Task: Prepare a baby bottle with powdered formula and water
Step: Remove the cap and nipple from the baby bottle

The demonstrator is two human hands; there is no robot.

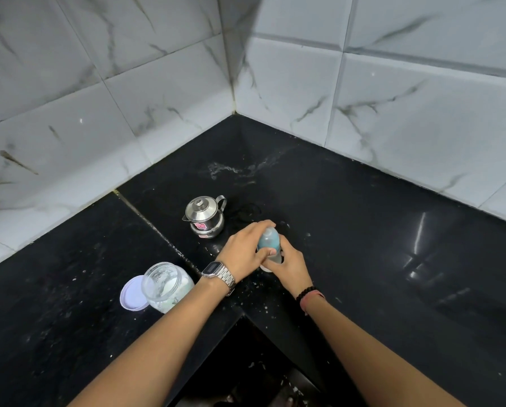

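Baby bottle [269, 245] is stood upright on the black counter [363, 230], in front of the steel kettle [205, 213]. Its top is covered by the left hand [246, 248], fingers curled over the cap, thumb pressed on the side. Its lower body is gripped by the right hand [290, 264]. Open powder jar [166, 284] and lid [133, 292] are seen beside the left wrist.

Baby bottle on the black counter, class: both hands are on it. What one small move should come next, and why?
Probably a twist to tighten the top: the left hand grips the upper part of the baby bottle while the right hand holds its base steady on the counter. The powder jar stands open beside its lid, so filling seems done.
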